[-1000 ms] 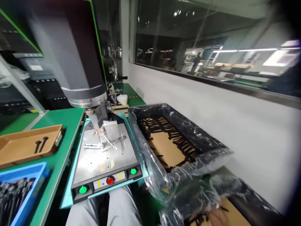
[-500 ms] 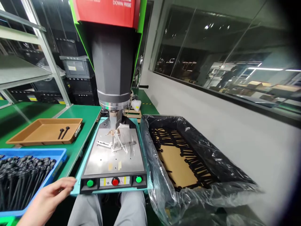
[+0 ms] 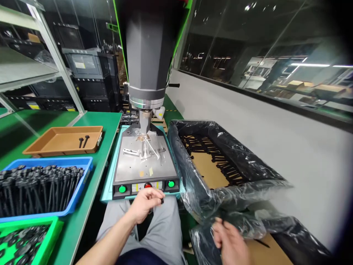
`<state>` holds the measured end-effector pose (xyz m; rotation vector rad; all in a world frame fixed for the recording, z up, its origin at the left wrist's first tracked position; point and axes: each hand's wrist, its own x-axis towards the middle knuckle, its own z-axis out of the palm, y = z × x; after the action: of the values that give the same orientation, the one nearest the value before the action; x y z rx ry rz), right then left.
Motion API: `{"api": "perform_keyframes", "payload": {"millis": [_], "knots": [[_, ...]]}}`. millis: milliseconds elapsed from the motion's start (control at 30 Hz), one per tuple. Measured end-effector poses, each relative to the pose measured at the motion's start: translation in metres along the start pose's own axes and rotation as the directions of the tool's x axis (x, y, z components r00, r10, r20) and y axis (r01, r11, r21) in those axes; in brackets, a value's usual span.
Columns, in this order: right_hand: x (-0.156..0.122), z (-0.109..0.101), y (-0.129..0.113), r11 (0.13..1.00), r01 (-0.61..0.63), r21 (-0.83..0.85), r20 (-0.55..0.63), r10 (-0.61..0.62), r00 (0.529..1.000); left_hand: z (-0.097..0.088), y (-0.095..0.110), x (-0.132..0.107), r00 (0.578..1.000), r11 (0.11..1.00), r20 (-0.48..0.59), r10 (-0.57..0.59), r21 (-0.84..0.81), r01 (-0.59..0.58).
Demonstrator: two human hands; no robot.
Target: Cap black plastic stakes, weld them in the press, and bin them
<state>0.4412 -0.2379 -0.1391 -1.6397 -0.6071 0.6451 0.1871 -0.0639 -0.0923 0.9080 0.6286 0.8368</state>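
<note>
The bench press (image 3: 147, 55) stands centrally. A film-lined black box (image 3: 239, 154) sits to its right. On the left, a blue tray (image 3: 67, 211) contains black stemmed parts (image 3: 35, 195). The right hand (image 3: 231, 241), blurred, has fingers partly curled beside plastic film (image 3: 234, 221); its grip cannot be determined. The left hand (image 3: 145, 204), before the red button (image 3: 148, 185), pinches a small black part (image 3: 162, 201).

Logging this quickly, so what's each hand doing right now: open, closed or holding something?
Left hand: closed, pinching a small black part.
Right hand: partly curled; can't tell whether it holds anything.
</note>
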Motion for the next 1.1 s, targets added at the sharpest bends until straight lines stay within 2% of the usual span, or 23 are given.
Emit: {"api": "perform_keyframes", "payload": {"millis": [67, 167, 200, 267, 433, 600, 733, 800, 900, 967, 1100], "knots": [[-0.03, 0.057, -0.004, 0.993, -0.095, 0.066, 0.229, 0.078, 0.97, 0.002, -0.012, -0.016, 1.0, 0.999, 0.008, -0.024, -0.035, 0.025], [-0.065, 0.122, -0.015, 0.981, -0.113, 0.158, 0.477, 0.024, 0.879, -0.001, -0.021, -0.039, 1.0, 0.996, -0.004, -0.018, -0.089, 0.017], [-0.073, 0.136, -0.018, 0.978, -0.101, 0.184, 0.512, -0.008, 0.859, -0.003, -0.023, -0.045, 1.0, 0.995, 0.003, -0.004, -0.105, 0.004], [-0.082, 0.153, -0.023, 0.979, -0.054, 0.197, 0.509, -0.054, 0.859, -0.007, -0.024, -0.052, 0.999, 0.991, 0.011, 0.037, -0.131, -0.036], [-0.078, 0.159, -0.024, 0.994, 0.064, 0.091, 0.38, -0.094, 0.92, -0.011, -0.032, -0.05, 0.992, 0.989, -0.012, 0.125, -0.082, -0.125], [-0.067, 0.155, -0.021, 0.984, 0.178, -0.021, 0.307, -0.163, 0.938, -0.01, -0.042, -0.042, 0.996, 0.987, -0.041, 0.083, -0.134, -0.088], [-0.056, 0.16, -0.023, 0.951, 0.306, -0.047, 0.306, -0.278, 0.91, -0.018, -0.042, -0.034, 0.999, 0.988, -0.025, 0.029, -0.153, -0.032], [-0.049, 0.164, -0.026, 0.952, 0.303, -0.034, 0.344, -0.274, 0.898, -0.026, -0.037, -0.027, 0.997, 0.991, -0.075, 0.021, -0.13, -0.03], [-0.038, 0.17, -0.028, 0.967, 0.253, -0.014, 0.406, -0.226, 0.885, -0.04, -0.023, -0.012, 0.977, 0.993, -0.2, 0.071, -0.078, -0.088], [-0.031, 0.174, -0.029, 0.965, 0.261, -0.013, 0.456, -0.227, 0.861, -0.046, -0.013, -0.003, 0.959, 0.987, -0.248, 0.133, -0.051, -0.15], [-0.022, 0.184, -0.037, 0.946, 0.324, -0.025, 0.548, -0.258, 0.796, -0.049, 0.003, 0.008, 0.953, 0.974, -0.234, 0.193, -0.073, -0.215]]}}
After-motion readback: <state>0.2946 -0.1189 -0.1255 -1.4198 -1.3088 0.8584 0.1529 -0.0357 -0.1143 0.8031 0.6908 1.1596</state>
